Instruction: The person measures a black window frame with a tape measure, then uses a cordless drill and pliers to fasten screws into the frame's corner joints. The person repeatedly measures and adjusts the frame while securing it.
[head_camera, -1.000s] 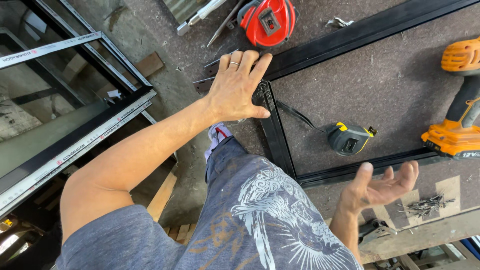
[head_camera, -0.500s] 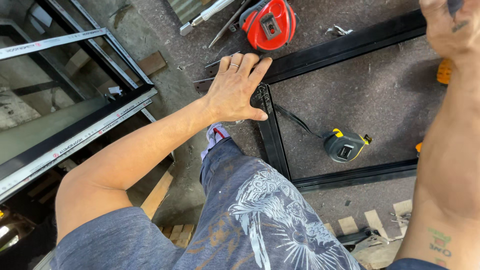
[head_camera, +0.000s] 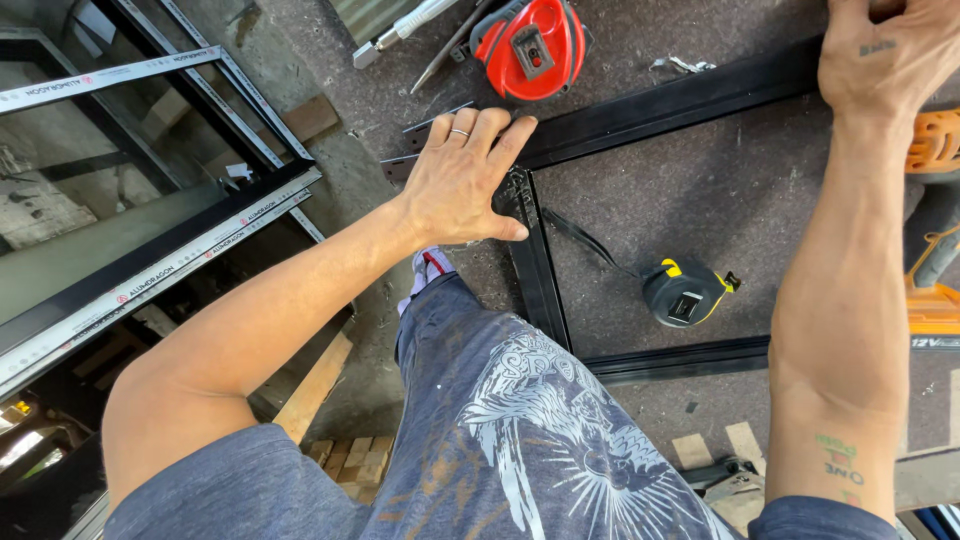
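Observation:
A black metal frame (head_camera: 650, 105) lies flat on a grey felt-covered workbench. My left hand (head_camera: 462, 178) presses palm-down on the frame's near-left corner, fingers spread, a ring on one finger. My right hand (head_camera: 885, 55) rests on the frame's far bar at the upper right edge of the view, fingers curled over the bar; whether it grips the bar is unclear. Inside the frame sits a black and yellow tape measure (head_camera: 685, 293) with its strap trailing left.
A red tape reel (head_camera: 530, 45) and a metal tool (head_camera: 410, 25) lie beyond the frame. An orange cordless drill (head_camera: 935, 230) stands at the right edge, partly behind my forearm. Aluminium window frames (head_camera: 150, 270) lean left of the bench. Wood scraps (head_camera: 350, 460) lie on the floor.
My right hand rose from near the bench's front edge, crossed the drill, and reached the far bar of the frame. My left hand stayed on the corner.

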